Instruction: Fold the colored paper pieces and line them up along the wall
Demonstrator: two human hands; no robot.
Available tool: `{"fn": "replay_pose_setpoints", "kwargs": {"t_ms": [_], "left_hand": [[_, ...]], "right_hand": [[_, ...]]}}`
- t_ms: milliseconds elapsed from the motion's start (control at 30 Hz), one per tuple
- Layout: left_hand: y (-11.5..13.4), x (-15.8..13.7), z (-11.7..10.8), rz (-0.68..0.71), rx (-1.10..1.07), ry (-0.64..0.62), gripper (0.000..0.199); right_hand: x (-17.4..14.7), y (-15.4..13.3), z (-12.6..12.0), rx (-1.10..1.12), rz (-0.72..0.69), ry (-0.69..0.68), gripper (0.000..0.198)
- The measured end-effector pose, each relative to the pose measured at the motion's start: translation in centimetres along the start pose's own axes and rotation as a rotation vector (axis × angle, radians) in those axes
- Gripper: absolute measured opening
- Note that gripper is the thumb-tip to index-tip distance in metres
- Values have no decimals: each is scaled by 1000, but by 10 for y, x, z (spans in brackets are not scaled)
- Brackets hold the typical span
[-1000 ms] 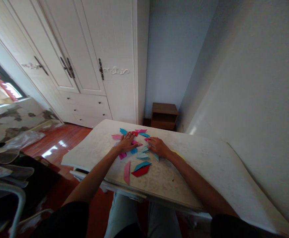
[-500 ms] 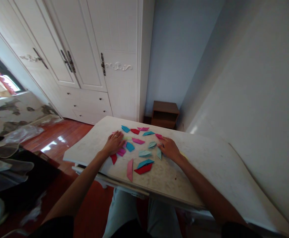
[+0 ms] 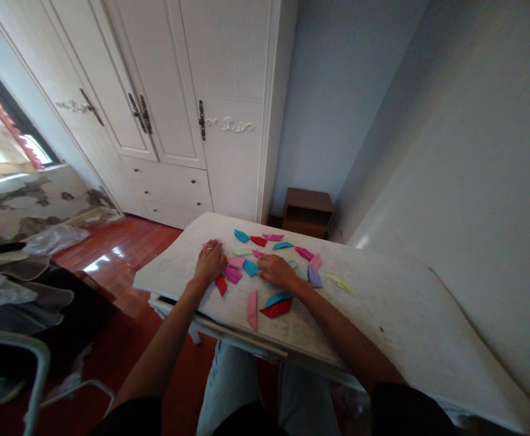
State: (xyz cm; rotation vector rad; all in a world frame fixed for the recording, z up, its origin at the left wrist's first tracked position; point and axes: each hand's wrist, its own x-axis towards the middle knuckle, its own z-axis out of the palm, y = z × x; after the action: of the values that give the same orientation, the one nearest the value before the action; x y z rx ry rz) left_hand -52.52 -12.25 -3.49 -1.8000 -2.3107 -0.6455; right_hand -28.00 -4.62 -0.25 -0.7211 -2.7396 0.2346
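Several folded paper pieces shaped like small boats, in pink, red, blue, green, purple and yellow, lie scattered on a white table (image 3: 383, 290). My left hand (image 3: 209, 261) rests flat at their left edge, fingers spread, beside a magenta piece (image 3: 232, 275) and a red piece (image 3: 221, 286). My right hand (image 3: 279, 272) reaches over the middle of the group, its fingers loosely stretched and partly covering a pink piece and green pieces. Close to its fingertips lies a blue piece (image 3: 251, 268). Nearer to me are a pale pink piece (image 3: 252, 310) and a red boat (image 3: 276, 309) against a blue one.
A white wardrobe (image 3: 232, 72) stands behind the table, with a small brown cabinet (image 3: 309, 209) beside it. A wall runs along the right. At the left are a metal chair frame (image 3: 42, 363) and a dark heap with plastic. A slightly open drawer (image 3: 241, 342) is under the table edge.
My right hand has moved left across the pieces, uncovering pink, purple and yellow ones at the right. My left hand stays at the left edge. The view has shifted slightly.
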Motion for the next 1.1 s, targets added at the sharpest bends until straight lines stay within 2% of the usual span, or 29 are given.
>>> {"fn": "replay_pose_setpoints", "kwargs": {"t_ms": [133,267,367,467,700,767,867,967,1100], "left_hand": [[-2,-2,-4,-46,-20,73,45],[-2,-10,-11,-58,-165,229,37],[2,-21,-18,9,-268,236,35],[9,-34,-23,88,-297,166,33],[16,-53,-32,108,-243,73,33],[13,-56,-32,112,-235,44,34],[9,-59,-31,127,-252,28,36],[6,-63,-30,129,-275,50,36],[5,-69,-29,134,-312,97,34]], "right_hand": [[5,9,-8,-134,243,16,22],[-6,22,-15,-177,334,33,19],[-11,21,-17,-148,252,45,17],[-7,5,-15,-81,67,22,23],[22,-42,-3,105,-370,-168,33],[27,-44,-2,111,-379,-184,32],[27,-39,-1,52,-296,-150,35],[19,-29,0,7,-226,-131,34],[7,-23,0,8,-218,-115,35]]}}
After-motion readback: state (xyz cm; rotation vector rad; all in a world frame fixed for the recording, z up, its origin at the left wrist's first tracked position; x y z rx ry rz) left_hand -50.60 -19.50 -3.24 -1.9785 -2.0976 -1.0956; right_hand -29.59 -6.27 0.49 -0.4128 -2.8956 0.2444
